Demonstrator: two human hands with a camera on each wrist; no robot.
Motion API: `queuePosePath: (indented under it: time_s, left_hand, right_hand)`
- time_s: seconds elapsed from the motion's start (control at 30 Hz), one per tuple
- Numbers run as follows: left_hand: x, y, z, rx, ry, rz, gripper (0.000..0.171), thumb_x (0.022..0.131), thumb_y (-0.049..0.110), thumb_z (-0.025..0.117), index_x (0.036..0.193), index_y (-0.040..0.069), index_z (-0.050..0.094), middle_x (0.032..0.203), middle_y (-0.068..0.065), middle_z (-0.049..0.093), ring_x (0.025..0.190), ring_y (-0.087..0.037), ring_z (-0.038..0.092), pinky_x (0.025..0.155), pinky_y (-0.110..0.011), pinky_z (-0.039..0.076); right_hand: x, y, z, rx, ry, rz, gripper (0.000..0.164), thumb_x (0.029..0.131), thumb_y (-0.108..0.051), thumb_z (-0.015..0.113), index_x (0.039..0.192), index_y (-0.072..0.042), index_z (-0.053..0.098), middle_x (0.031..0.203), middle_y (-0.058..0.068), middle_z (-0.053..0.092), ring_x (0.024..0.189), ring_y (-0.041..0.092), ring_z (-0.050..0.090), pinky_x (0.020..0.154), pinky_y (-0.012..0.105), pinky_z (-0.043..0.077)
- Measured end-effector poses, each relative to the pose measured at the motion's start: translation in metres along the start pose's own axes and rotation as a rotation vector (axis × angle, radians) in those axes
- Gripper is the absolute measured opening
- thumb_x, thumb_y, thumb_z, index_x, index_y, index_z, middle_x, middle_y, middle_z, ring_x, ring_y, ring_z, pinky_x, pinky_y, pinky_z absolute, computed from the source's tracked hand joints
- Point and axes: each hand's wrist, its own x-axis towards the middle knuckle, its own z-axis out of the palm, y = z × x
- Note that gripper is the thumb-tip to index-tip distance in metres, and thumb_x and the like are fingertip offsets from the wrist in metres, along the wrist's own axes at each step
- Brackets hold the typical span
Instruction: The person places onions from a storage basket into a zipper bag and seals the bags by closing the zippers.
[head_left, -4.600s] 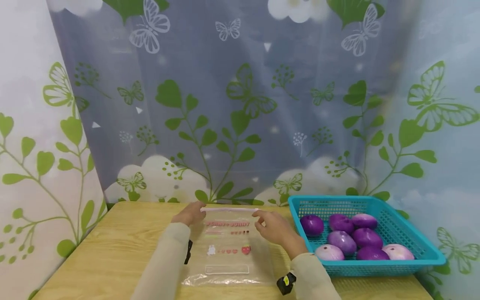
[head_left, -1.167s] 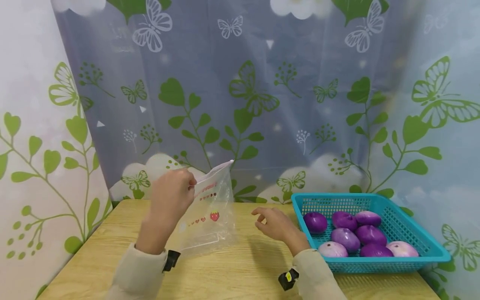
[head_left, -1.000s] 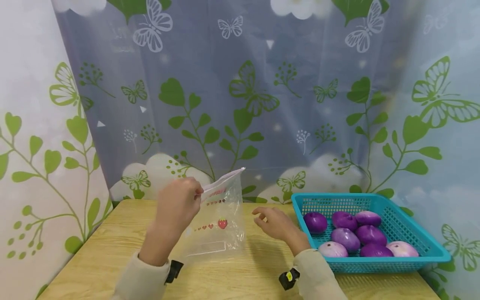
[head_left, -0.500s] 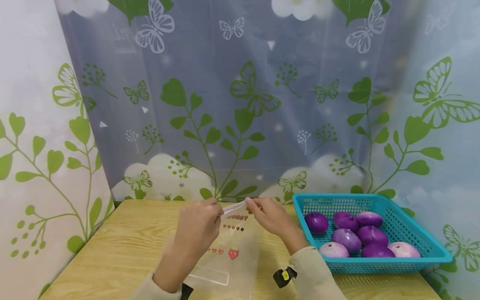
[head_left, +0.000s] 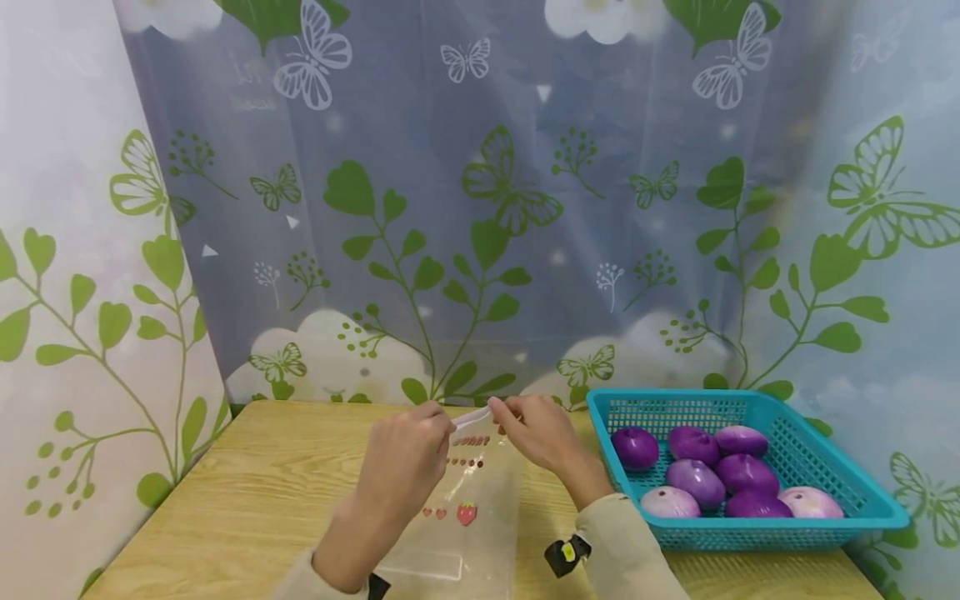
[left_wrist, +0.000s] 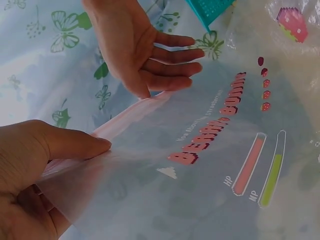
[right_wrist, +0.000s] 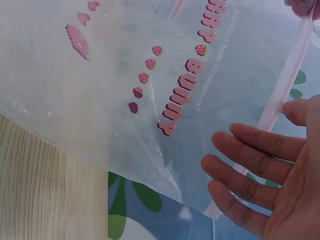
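Observation:
A clear zip bag (head_left: pixel 487 479) with pink lettering, hearts and a strawberry print is tilted over the table, its top edge raised. At that edge runs a pale pink zip strip (right_wrist: pixel 280 92). My left hand (head_left: pixel 405 462) pinches the strip side of the bag, thumb on top, in the left wrist view (left_wrist: pixel 60 160) too. Beside the strip's right part is my right hand (head_left: pixel 543 433). Its fingers (right_wrist: pixel 250 180) are spread and fairly straight in front of the strip, with the thumb tip at the strip's edge. The bag's lower end is cut off in the head view.
A turquoise basket (head_left: pixel 757 523) stands on the right of the wooden table (head_left: pixel 247 475), holding several purple onions (head_left: pixel 693 483) and pale ones (head_left: pixel 810 502). A printed cloth with leaves and butterflies (head_left: pixel 465 250) hangs behind the table.
The bag lay flat, then my left hand raised it upright and brought it back down and right. My right hand has met the strip. Over the last half second little moves.

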Motion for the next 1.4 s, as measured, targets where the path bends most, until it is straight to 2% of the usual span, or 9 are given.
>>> queuePosePath:
  time_s: [0.13, 0.3, 0.47, 0.6, 0.8, 0.9, 1.1, 1.27, 1.4]
  left_hand:
    - [0.000, -0.001, 0.001, -0.016, -0.002, -0.013, 0.013, 0.075, -0.011, 0.079, 0.077, 0.002, 0.078, 0.075, -0.005, 0.074, 0.059, -0.017, 0.070, 0.046, -0.020, 0.054]
    - [-0.003, 0.002, 0.002, -0.052, -0.001, -0.008, 0.013, 0.073, -0.009, 0.083, 0.076, 0.002, 0.077, 0.074, -0.004, 0.073, 0.061, -0.016, 0.070, 0.051, -0.020, 0.057]
    - [-0.008, 0.011, -0.003, -0.118, -0.057, -0.010, 0.012, 0.073, -0.007, 0.085, 0.076, 0.003, 0.078, 0.073, -0.003, 0.073, 0.061, -0.014, 0.069, 0.053, -0.018, 0.057]
    - [-0.012, 0.017, -0.008, -0.216, -0.160, -0.056, 0.007, 0.079, 0.004, 0.085, 0.082, 0.002, 0.080, 0.080, -0.004, 0.075, 0.067, -0.015, 0.071, 0.056, -0.017, 0.056]
    - [-0.010, 0.012, -0.022, -0.505, -0.421, -0.214, 0.020, 0.099, 0.025, 0.069, 0.100, 0.008, 0.081, 0.099, -0.006, 0.080, 0.080, -0.014, 0.077, 0.069, -0.020, 0.063]
    - [0.001, 0.005, -0.025, -0.524, -0.504, -0.291, 0.024, 0.103, 0.026, 0.063, 0.105, 0.009, 0.079, 0.097, -0.005, 0.080, 0.076, -0.012, 0.075, 0.066, -0.021, 0.063]
    - [0.027, -0.013, 0.000, -0.439, -0.531, -0.369, 0.031, 0.098, 0.029, 0.070, 0.117, 0.005, 0.073, 0.093, -0.009, 0.076, 0.064, -0.011, 0.064, 0.055, -0.024, 0.055]
    - [0.032, -0.022, 0.023, -0.422, -0.587, -0.403, 0.037, 0.094, 0.029, 0.073, 0.120, 0.003, 0.069, 0.087, -0.007, 0.069, 0.058, -0.014, 0.055, 0.051, -0.025, 0.046]
    - [0.037, -0.024, 0.033, -0.406, -0.582, -0.390, 0.032, 0.090, 0.025, 0.075, 0.114, 0.004, 0.071, 0.078, -0.002, 0.065, 0.056, -0.014, 0.054, 0.048, -0.024, 0.044]
  right_hand:
    - [0.001, 0.000, 0.001, -0.009, -0.018, -0.002, 0.036, 0.107, -0.033, 0.051, 0.092, -0.011, 0.076, 0.086, 0.008, 0.076, 0.071, 0.009, 0.064, 0.065, 0.029, 0.054]
    - [0.001, -0.001, 0.001, 0.028, -0.040, -0.009, 0.033, 0.105, -0.028, 0.052, 0.092, -0.009, 0.076, 0.082, 0.009, 0.076, 0.059, 0.008, 0.055, 0.054, 0.022, 0.044]
    - [0.001, 0.001, 0.002, 0.049, -0.035, -0.018, 0.027, 0.102, -0.020, 0.054, 0.088, -0.007, 0.074, 0.077, 0.006, 0.074, 0.056, 0.008, 0.052, 0.051, 0.020, 0.044]
    - [0.001, 0.001, 0.003, 0.068, -0.027, -0.031, 0.022, 0.100, -0.016, 0.055, 0.090, -0.008, 0.073, 0.076, 0.003, 0.072, 0.059, 0.007, 0.055, 0.055, 0.019, 0.049]
    - [0.002, 0.002, 0.001, 0.048, -0.003, -0.093, 0.022, 0.099, -0.013, 0.058, 0.080, -0.012, 0.068, 0.070, -0.003, 0.063, 0.058, 0.007, 0.050, 0.055, 0.019, 0.046]
    - [0.003, 0.002, 0.000, 0.022, 0.002, -0.109, 0.020, 0.099, -0.014, 0.060, 0.082, -0.011, 0.069, 0.072, -0.002, 0.066, 0.060, 0.005, 0.052, 0.057, 0.018, 0.047]
    - [0.005, -0.003, 0.001, 0.014, -0.012, -0.161, 0.014, 0.099, -0.014, 0.063, 0.092, -0.007, 0.073, 0.080, 0.002, 0.074, 0.067, 0.005, 0.061, 0.060, 0.015, 0.052]
    - [0.005, -0.006, 0.000, 0.033, -0.027, -0.173, 0.015, 0.100, -0.014, 0.063, 0.090, -0.007, 0.072, 0.077, 0.002, 0.072, 0.063, 0.002, 0.057, 0.057, 0.015, 0.050]
    - [0.006, -0.007, -0.002, 0.056, -0.034, -0.164, 0.015, 0.100, -0.012, 0.063, 0.091, -0.005, 0.072, 0.075, 0.003, 0.070, 0.061, 0.002, 0.053, 0.054, 0.015, 0.049]
